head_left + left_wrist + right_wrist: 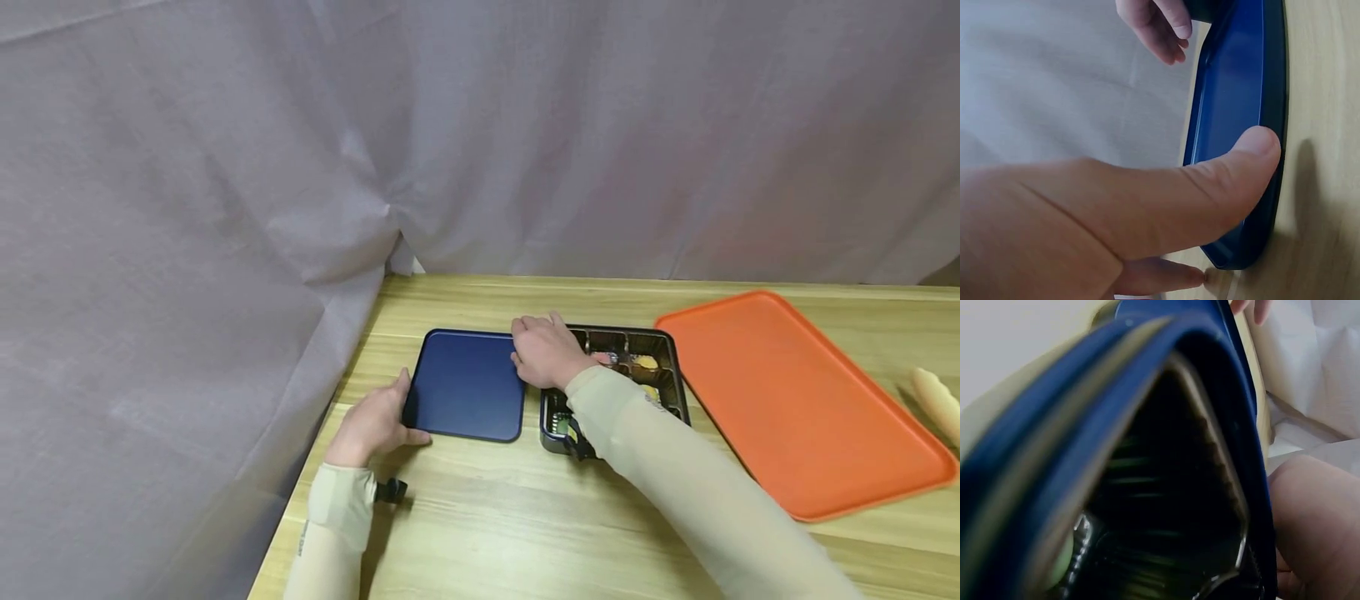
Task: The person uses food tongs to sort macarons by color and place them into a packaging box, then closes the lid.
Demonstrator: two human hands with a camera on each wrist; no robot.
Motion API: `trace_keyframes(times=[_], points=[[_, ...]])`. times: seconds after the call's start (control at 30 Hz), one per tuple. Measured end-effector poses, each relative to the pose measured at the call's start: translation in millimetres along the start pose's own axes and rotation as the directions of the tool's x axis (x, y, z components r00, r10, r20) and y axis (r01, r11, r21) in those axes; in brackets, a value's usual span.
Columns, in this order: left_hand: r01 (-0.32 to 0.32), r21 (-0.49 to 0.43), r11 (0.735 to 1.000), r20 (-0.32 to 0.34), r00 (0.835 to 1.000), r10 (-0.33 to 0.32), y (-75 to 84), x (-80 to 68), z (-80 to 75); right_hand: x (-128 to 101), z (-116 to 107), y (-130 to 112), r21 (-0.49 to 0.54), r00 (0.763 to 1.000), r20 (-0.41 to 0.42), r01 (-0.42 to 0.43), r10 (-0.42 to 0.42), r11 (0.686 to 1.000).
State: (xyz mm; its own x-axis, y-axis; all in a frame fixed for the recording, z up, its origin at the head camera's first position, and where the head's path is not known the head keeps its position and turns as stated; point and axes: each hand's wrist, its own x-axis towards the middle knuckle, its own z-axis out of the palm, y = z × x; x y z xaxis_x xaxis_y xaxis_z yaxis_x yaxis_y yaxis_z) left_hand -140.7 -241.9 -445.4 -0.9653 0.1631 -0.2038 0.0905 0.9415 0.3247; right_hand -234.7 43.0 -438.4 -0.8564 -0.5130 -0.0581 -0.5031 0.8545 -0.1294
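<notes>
A flat dark blue tray or lid (468, 387) with a raised rim lies on the table. My left hand (375, 421) rests at its left edge, fingers along the side and thumb on the rim near the front corner; the left wrist view shows this thumb (1229, 172) up close. To the right stands a black compartment box (678, 367) with small pink, yellow and green items inside. Over the box's far left corner is my right hand (547, 354), fingers pointing toward the blue tray. In the right wrist view, part of the right hand (1313, 519) lies beside the box wall.
An orange tray (795, 400) lies slanted to the right of the box. A pale, long, bread-like item (937, 400) shows at the right edge. Grey cloth (525, 167) hangs behind the wooden table (480, 517) and along its left side.
</notes>
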Motion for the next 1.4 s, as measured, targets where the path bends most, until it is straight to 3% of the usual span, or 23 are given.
trace_keyframes(times=[0.17, 0.37, 0.6, 0.97, 1.23, 1.4], points=[[0.02, 0.012, 1.0, -0.007, 1.0, -0.02, 0.8, -2.1, 1.8, 3.3, -1.0, -2.7, -0.032, 0.999, 0.033, -0.024, 0.025, 0.999], [-0.011, 0.055, 0.998, -0.086, 0.996, 0.015, 0.6, -3.2, 3.1, 8.9, -1.6, -7.3, -0.052, 0.995, 0.081, -0.055, 0.059, 0.997], [-0.059, 0.02, 0.998, -0.13, 0.99, 0.061, 1.7, -2.9, 5.0, 14.2, 1.4, -11.1, -0.071, 0.988, 0.132, -0.068, 0.077, 0.995], [-0.087, 0.017, 0.996, -0.157, 0.984, 0.089, 1.7, -2.2, 8.1, 20.0, 1.5, -14.8, -0.085, 0.993, 0.101, -0.057, 0.066, 0.995], [-0.035, 0.0, 0.999, -0.134, 0.99, 0.034, 1.0, -2.4, 8.7, 24.2, 5.0, -15.1, -0.056, 0.992, 0.102, -0.074, 0.08, 0.996], [-0.037, -0.008, 0.999, -0.123, 0.992, 0.036, 0.5, -1.5, 8.6, 23.9, 2.1, -15.5, -0.023, 0.99, 0.108, -0.089, 0.091, 0.996]])
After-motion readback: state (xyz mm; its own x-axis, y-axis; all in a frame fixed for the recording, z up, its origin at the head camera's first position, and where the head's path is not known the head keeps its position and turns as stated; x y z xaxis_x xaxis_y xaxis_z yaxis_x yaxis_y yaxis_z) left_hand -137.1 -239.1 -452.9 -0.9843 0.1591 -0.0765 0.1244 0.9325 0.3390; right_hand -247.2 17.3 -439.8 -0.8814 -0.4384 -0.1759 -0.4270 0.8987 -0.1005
